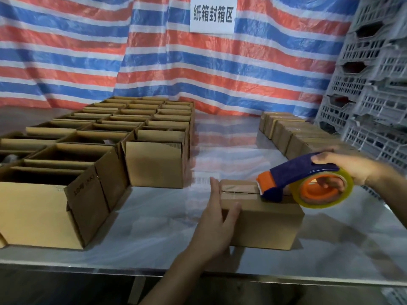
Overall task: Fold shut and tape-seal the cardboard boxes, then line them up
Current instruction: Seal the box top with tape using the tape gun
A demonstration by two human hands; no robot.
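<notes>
A small closed cardboard box (pixel 264 225) lies in front of me on the table, with clear tape laid over the left part of its top seam. My left hand (pixel 217 219) steadies the box's left end, fingers straight against the side and thumb on the front face. My right hand (pixel 343 170) grips a blue and orange tape dispenser (pixel 301 183) carrying a roll of clear tape. The dispenser's orange blade end rests on the top seam near the box's middle.
Several open cardboard boxes (pixel 99 137) stand in rows on the left half of the table. A row of sealed boxes (pixel 293 133) runs along the right side. Grey plastic crates (pixel 374 84) are stacked at the right. The table's front edge (pixel 198 269) is close to me.
</notes>
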